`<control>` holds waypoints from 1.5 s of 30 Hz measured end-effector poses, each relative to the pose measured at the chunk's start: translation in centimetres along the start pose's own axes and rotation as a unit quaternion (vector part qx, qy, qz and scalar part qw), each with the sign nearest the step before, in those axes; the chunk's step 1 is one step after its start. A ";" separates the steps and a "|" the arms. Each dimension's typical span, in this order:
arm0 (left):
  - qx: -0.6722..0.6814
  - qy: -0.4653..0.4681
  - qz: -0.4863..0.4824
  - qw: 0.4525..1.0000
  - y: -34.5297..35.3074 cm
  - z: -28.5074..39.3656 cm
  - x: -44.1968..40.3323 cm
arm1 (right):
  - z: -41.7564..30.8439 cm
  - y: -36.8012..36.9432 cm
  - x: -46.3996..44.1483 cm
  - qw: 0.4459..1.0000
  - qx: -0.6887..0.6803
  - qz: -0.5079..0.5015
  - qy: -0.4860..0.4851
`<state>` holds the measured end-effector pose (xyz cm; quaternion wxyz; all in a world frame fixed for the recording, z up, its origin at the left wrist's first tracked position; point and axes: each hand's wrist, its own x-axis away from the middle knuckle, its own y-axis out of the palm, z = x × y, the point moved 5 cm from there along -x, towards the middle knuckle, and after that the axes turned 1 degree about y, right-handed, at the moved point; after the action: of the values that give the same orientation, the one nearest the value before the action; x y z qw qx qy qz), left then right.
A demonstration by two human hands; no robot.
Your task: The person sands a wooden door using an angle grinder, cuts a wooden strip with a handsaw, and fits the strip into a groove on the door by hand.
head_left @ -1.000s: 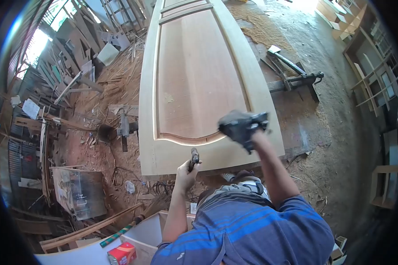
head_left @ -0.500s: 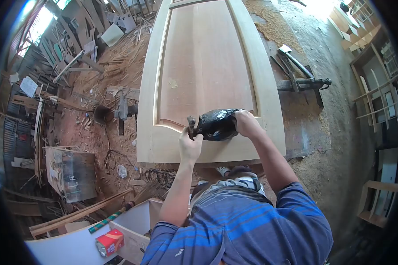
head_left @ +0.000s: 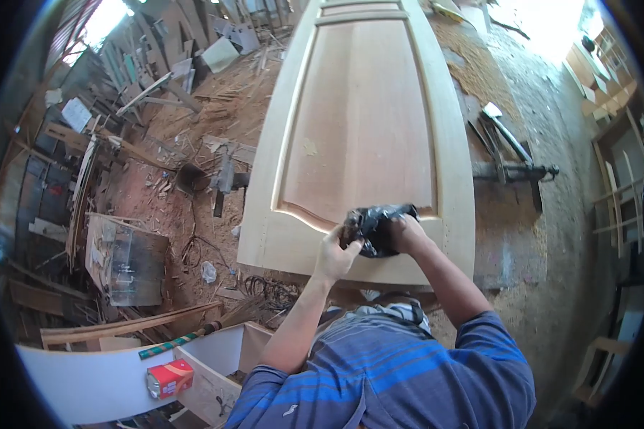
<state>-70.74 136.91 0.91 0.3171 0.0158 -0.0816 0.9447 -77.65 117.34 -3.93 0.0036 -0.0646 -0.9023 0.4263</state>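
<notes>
Where both hands meet above the near end of a pale wooden door (head_left: 358, 107), one black plastic bag (head_left: 381, 227), crumpled and glossy.

Position: over the door's bottom rail, just nearer the wearer than the curved edge of the inset panel; whether its underside touches the wood cannot be told.

Handling, as judged: film thin and soft, limp between grips, light in itself, apt to slide under dry fingers and to tear if pulled hard. The body looks bulky; contents, if any, hidden, so total weight uncertain. Best hold: a gathered fistful at either end rather than a single layer of film.

Left hand (head_left: 332, 260): thumb and fingers curled around a dark brown piece (head_left: 350, 224) at the bag's left end, thumb lying near the black film; whether the piece is separate from the bag is not clear.

Right hand (head_left: 410, 234): clamped on the bag's right end, knuckles up, fingertips lost in the folds.

Adjacent stock: one red packet (head_left: 170, 377) beside a green striped stick (head_left: 172, 347), lower left; one long metal clamp (head_left: 519, 172) right of the door, well apart from both hands.
</notes>
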 end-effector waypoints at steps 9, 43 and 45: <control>-0.036 -0.023 0.015 0.999 -4.4 -0.8 0.3 | -3.9 -3.9 -1.7 0.995 -0.048 -0.043 -0.080; -0.044 -0.113 -0.082 0.989 -59.0 -8.6 2.8 | -9.7 7.9 -3.1 0.802 -0.090 0.457 0.373; 0.002 -0.105 -0.069 0.992 -62.4 -10.7 2.3 | -9.1 8.8 -2.4 0.757 -0.116 0.509 0.394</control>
<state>-34.81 189.04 -0.44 0.3711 0.1208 -0.1116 0.9139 -73.71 129.55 -4.76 0.1335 -0.6762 -0.6981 0.1941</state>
